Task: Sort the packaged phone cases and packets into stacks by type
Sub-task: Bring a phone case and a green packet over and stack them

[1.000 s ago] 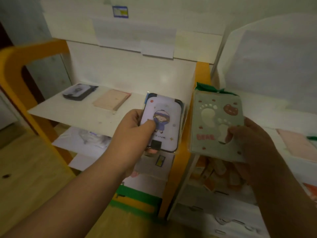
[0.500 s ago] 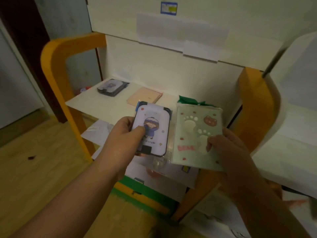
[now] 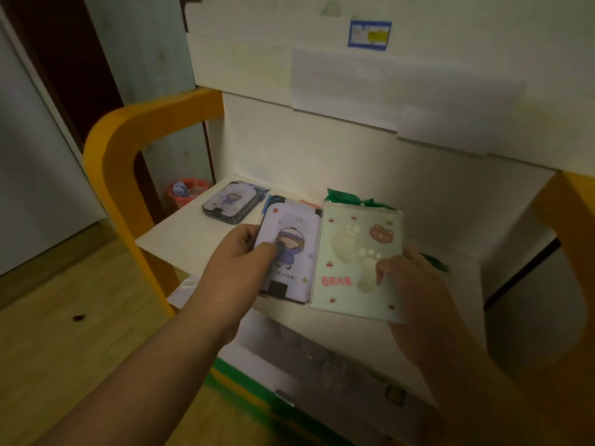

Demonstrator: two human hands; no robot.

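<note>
Both packets now side by side, left hand pinching purple case, right hand pinching bear packet

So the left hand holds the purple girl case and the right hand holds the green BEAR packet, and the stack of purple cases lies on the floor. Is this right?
Not quite. The left hand holds the purple girl case and the right hand the green BEAR packet, but the head view shows the stack of purple cases on the white shelf.
</note>
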